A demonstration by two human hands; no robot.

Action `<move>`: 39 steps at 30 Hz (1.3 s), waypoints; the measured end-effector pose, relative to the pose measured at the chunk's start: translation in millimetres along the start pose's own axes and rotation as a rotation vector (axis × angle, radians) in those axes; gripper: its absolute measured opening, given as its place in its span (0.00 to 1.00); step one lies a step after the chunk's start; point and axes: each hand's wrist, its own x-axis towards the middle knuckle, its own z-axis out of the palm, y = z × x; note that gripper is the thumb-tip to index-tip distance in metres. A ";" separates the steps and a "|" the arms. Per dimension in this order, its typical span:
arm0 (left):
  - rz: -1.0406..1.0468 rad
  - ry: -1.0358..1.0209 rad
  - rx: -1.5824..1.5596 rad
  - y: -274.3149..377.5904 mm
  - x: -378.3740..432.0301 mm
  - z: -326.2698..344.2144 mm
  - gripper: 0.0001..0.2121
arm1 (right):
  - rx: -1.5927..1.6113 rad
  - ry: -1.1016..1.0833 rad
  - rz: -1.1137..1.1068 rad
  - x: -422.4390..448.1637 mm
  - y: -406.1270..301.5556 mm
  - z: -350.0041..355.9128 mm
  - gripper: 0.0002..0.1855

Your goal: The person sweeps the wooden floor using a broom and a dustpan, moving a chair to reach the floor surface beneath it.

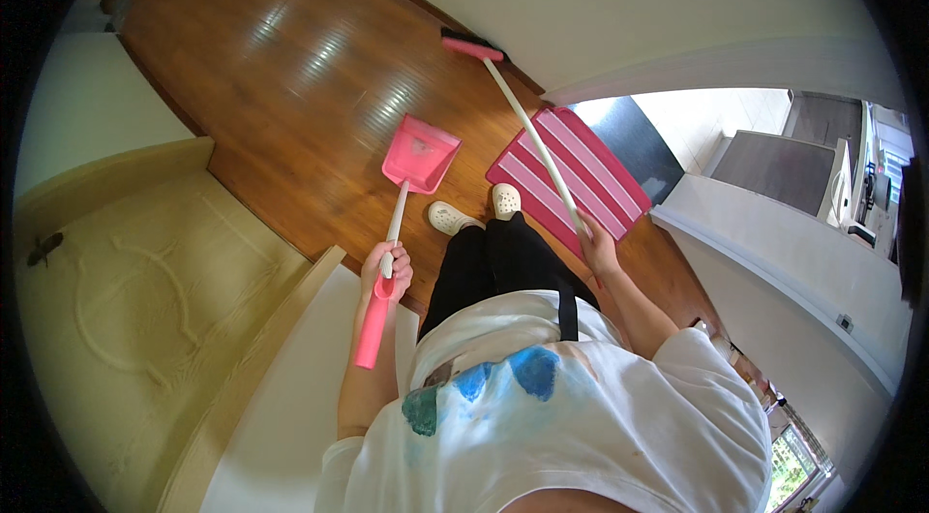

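My left hand grips the handle of a long-handled pink dustpan, just below its pink end grip. The pan lies over the wooden floor ahead of my feet, with a small pale patch inside it. My right hand is closed around the white pole of a pink broom. Its dark bristles reach the floor beside the baseboard of the far wall, and the pole crosses above the striped mat. Whether the pan touches the floor, I cannot tell.
A red-and-pink striped mat lies at a doorway on the right, with a dark threshold behind it. White clogs are on my feet. A cream door is at the left. Wooden floor stretches ahead between walls.
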 end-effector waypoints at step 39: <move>0.432 0.315 -0.418 27.1 -57.3 -113.1 0.14 | -0.084 -0.128 -0.097 100.9 -121.8 40.9 0.21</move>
